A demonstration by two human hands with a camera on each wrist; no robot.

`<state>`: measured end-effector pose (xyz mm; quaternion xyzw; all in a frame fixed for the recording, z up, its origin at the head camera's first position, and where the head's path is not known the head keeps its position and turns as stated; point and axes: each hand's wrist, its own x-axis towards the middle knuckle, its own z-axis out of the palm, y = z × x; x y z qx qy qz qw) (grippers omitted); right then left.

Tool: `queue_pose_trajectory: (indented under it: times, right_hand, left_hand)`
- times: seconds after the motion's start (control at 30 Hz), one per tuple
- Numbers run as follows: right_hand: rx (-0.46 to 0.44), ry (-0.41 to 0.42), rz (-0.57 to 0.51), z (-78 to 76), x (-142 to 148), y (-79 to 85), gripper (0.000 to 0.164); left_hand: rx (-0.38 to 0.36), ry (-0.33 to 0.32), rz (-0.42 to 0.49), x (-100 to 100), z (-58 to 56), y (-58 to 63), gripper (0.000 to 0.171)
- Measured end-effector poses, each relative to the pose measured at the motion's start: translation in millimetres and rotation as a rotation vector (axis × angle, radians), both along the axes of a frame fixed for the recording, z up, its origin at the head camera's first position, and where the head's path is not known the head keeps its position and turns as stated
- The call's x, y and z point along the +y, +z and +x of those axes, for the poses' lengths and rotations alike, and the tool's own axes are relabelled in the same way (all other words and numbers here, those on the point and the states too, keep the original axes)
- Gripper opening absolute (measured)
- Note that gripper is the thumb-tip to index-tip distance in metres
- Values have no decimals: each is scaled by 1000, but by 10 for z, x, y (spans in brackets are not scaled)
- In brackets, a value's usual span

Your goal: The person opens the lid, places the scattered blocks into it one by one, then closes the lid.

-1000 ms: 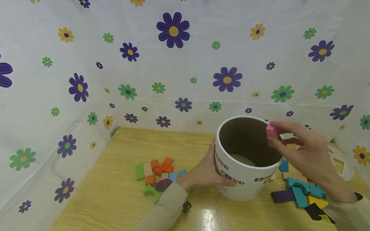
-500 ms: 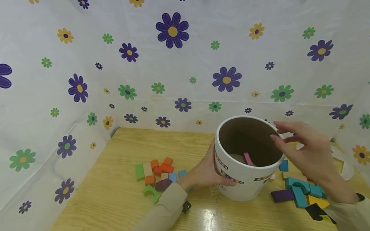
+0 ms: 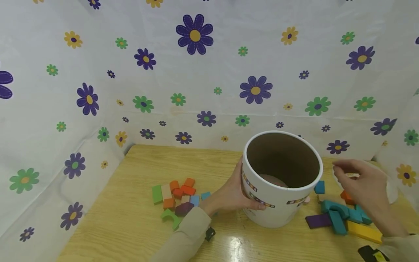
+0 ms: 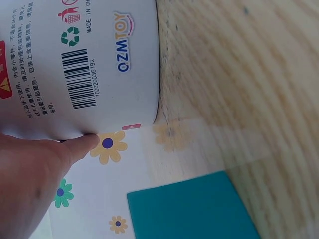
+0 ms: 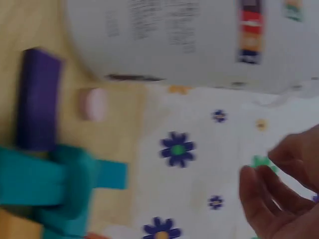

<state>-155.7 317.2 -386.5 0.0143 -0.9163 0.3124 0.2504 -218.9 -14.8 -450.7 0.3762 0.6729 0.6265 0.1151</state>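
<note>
A tall white bucket (image 3: 275,207) with colourful printed bands stands on the wooden table, its mouth facing up and toward me. My left hand (image 3: 234,193) grips its left side, thumb across the front. The left wrist view shows a barcode and a toy logo on the bucket wall (image 4: 112,94). Only part of the bucket's floor shows; the near wall hides the rest. To the right of the rim is my right hand (image 3: 364,185), fingers loosely bent and holding nothing. Below that hand lie teal blocks (image 3: 338,222), a purple block (image 3: 318,221) and a yellow block (image 3: 364,232).
Left of the bucket sits a group of small blocks, among them a green arch (image 3: 171,218), orange blocks (image 3: 188,190) and a dark purple block (image 3: 184,209). A white lid-like disc (image 3: 392,191) lies behind my right hand. Flowered cloth (image 3: 209,72) walls the table's back and sides.
My right hand let go of a pink block, which fell into the bucket and is now out of sight. The hand then moved right and down from the rim. The left hand stayed.
</note>
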Motion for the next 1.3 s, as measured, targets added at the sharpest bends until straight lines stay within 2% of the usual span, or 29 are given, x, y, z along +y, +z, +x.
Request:
queue_pose_trajectory:
  times: [0.1, 0.23, 0.3, 0.43, 0.53, 0.67, 0.77, 0.83, 1.07, 1.2, 1.3]
  right_hand:
    - [-72, 109, 125, -46, 36, -290, 13]
    - [-161, 242, 229, -96, -24, -583, 14]
    - [-228, 277, 246, -115, -67, -665, 11]
    - [-249, 316, 276, -151, -133, -761, 10]
    - [-203, 344, 308, -165, -173, -796, 11]
    - [-131, 374, 358, -158, -214, -810, 24]
    - [-100, 374, 406, -141, -235, -809, 23]
    - [-134, 363, 425, -119, -243, -798, 20]
    - [-375, 337, 457, -61, -244, -714, 20]
    - [-409, 364, 465, -62, -252, -692, 12]
    - [-384, 388, 480, -69, -253, -708, 11]
  left_hand:
    - [8, 38, -40, -19, 2, -12, 147]
    - [15, 36, -37, -25, -5, -21, 147]
    - [19, 37, -37, -24, -3, -21, 147]
    - [18, 42, -41, -14, 11, -14, 147]
    - [15, 51, -52, -22, 23, -5, 147]
    - [12, 52, -60, -27, 23, -3, 146]
    - [7, 51, -60, -29, 18, -4, 146]
    - [5, 49, -60, -29, 16, -6, 145]
    - [14, 61, -62, -39, 8, -17, 146]
    - [17, 62, -60, -33, 3, -29, 146]
    - [15, 65, -66, -32, 8, -33, 146]
